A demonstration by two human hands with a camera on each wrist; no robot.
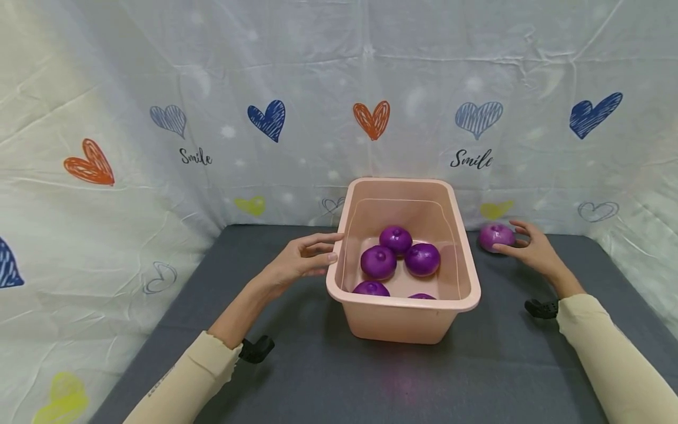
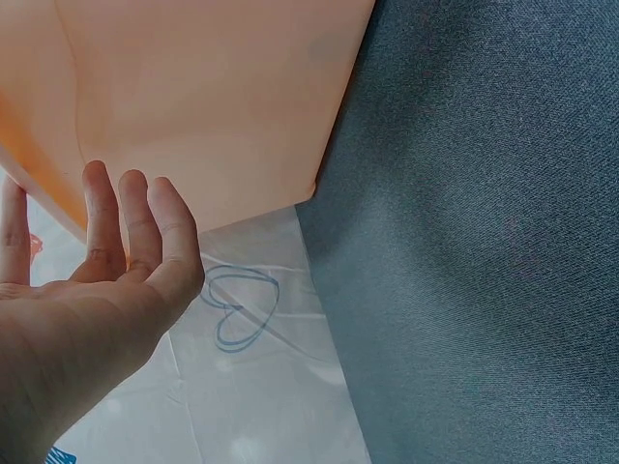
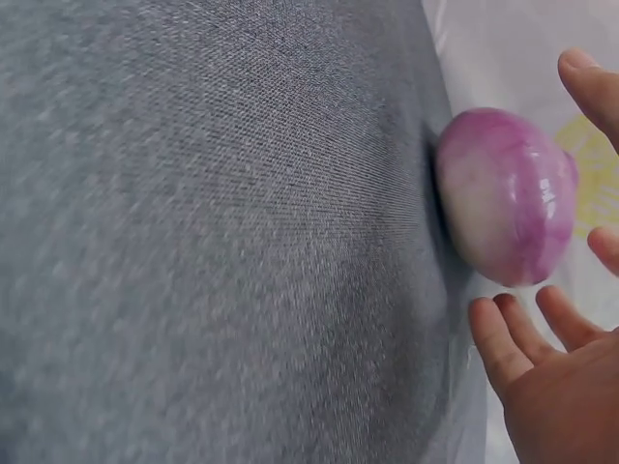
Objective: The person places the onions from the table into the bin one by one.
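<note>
A pink plastic basin (image 1: 399, 323) stands mid-table with several shiny purple onions (image 1: 378, 262) inside. My left hand (image 1: 296, 259) touches its left rim, fingers extended and slightly bent; in the left wrist view, fingertips lie against the basin's outer wall (image 2: 213, 106). Right of the basin, near the back edge, another onion (image 1: 495, 237) sits on the table, purple fading to whitish in the right wrist view. Around its right side my right hand (image 1: 535, 250) spreads thumb and fingers. A gap shows between those fingers (image 3: 498, 343) and the onion in the right wrist view.
Dark grey cloth covers the table (image 1: 318, 377). Behind it and at the sides hangs a white sheet (image 1: 318, 47) with printed hearts and "Smile" lettering. Black straps with small mounts (image 1: 256, 349) sit on both wrists. The front basin wall partly hides two onions.
</note>
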